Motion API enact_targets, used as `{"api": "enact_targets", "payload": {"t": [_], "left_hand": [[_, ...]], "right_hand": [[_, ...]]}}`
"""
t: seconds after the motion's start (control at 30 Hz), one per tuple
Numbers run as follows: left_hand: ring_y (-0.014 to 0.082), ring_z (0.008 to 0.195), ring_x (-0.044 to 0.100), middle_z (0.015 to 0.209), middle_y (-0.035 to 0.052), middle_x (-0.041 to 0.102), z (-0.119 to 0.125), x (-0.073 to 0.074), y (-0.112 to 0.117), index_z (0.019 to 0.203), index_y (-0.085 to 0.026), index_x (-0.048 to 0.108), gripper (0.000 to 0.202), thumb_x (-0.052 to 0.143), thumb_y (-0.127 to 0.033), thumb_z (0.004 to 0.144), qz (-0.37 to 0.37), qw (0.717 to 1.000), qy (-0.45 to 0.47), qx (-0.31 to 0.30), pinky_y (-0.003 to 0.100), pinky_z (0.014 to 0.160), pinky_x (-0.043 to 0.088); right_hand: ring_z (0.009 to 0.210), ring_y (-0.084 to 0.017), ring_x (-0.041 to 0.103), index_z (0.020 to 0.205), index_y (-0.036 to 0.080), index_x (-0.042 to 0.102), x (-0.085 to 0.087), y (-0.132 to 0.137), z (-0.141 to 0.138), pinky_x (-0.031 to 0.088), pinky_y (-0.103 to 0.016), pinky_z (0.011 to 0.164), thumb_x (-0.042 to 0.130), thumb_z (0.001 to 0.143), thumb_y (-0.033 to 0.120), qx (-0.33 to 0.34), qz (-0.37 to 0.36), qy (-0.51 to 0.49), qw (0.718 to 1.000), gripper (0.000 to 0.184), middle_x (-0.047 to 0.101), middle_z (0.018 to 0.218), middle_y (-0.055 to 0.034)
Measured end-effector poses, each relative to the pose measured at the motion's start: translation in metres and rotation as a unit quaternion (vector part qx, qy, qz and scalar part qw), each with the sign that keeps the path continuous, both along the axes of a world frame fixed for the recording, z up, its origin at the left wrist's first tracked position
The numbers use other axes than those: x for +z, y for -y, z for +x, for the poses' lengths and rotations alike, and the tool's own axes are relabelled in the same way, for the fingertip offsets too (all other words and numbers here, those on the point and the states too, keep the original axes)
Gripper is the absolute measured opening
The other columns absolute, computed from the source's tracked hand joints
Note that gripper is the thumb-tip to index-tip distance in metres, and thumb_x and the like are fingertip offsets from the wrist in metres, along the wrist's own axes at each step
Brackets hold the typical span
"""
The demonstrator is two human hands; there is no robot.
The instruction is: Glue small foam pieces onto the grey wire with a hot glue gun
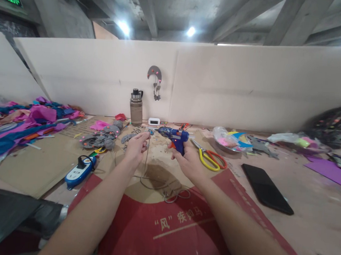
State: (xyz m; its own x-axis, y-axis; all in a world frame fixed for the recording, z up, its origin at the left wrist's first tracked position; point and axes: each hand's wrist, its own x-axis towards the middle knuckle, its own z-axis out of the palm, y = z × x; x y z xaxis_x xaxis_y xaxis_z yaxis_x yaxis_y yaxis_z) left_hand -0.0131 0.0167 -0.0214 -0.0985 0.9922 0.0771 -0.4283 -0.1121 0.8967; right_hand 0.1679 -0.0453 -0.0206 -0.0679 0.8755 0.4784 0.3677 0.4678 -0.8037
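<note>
My right hand (186, 159) is wrapped round the grip of a blue hot glue gun (174, 137), whose nozzle points left. My left hand (136, 144) is pinched on a thin grey cord (145, 160) with a small piece at its top, held right at the gun's nozzle. The cord hangs down and coils on the red and brown cardboard (164, 223) under my arms. Both hands are raised above the table.
Yellow and orange scissors (210, 157) and a black phone (266, 189) lie to the right. A power strip (79, 170), grey felt shapes (103, 137), a water bottle (136, 108), a small white timer (154, 121), a tray of scraps (230, 140) and piles of coloured foam (23, 122) surround the work area.
</note>
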Motion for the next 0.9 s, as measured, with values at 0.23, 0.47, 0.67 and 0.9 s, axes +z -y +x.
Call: {"api": "enact_targets", "payload": {"t": [0.23, 0.47, 0.67, 0.9], "left_hand": [[-0.0002, 0.040, 0.033, 0.064, -0.0014, 0.055, 0.003, 0.002, 0.003, 0.073, -0.012, 0.063, 0.034, 0.078, -0.034, 0.052, -0.001, 1.000, -0.023, 0.004, 0.015, 0.035, 0.014], [0.0007, 0.041, 0.033, 0.064, -0.0012, 0.056, 0.008, 0.003, 0.007, 0.075, -0.013, 0.065, 0.034, 0.078, -0.034, 0.052, 0.006, 0.999, -0.041, 0.016, 0.015, 0.036, 0.017], [0.0012, 0.042, 0.032, 0.061, -0.0012, 0.055, 0.010, 0.005, 0.010, 0.070, -0.013, 0.066, 0.028, 0.077, -0.033, 0.053, 0.019, 0.998, -0.050, 0.020, 0.016, 0.037, 0.017], [0.0009, 0.043, 0.034, 0.064, -0.0007, 0.056, 0.008, 0.008, 0.010, 0.069, -0.013, 0.065, 0.029, 0.078, -0.032, 0.052, 0.024, 0.999, -0.029, 0.030, 0.016, 0.037, 0.017]], "right_hand": [[0.071, -0.015, 0.054, 0.094, 0.017, 0.056, -0.003, 0.000, 0.000, 0.040, -0.028, 0.068, 0.044, 0.081, 0.021, -0.025, 0.007, 0.073, 0.997, 0.018, 0.061, 0.080, -0.0029], [0.077, -0.017, 0.055, 0.094, 0.018, 0.055, -0.004, 0.001, -0.001, 0.040, -0.029, 0.072, 0.042, 0.083, 0.023, -0.032, 0.021, 0.094, 0.995, 0.017, 0.062, 0.085, -0.0043], [0.083, -0.019, 0.056, 0.094, 0.019, 0.054, -0.007, 0.000, 0.000, 0.041, -0.032, 0.077, 0.042, 0.084, 0.025, -0.039, 0.022, 0.105, 0.994, 0.017, 0.062, 0.090, -0.0057], [0.081, -0.020, 0.056, 0.093, 0.018, 0.054, -0.002, 0.003, -0.003, 0.041, -0.032, 0.075, 0.043, 0.084, 0.027, -0.049, 0.011, 0.118, 0.992, 0.016, 0.062, 0.089, -0.0074]]}}
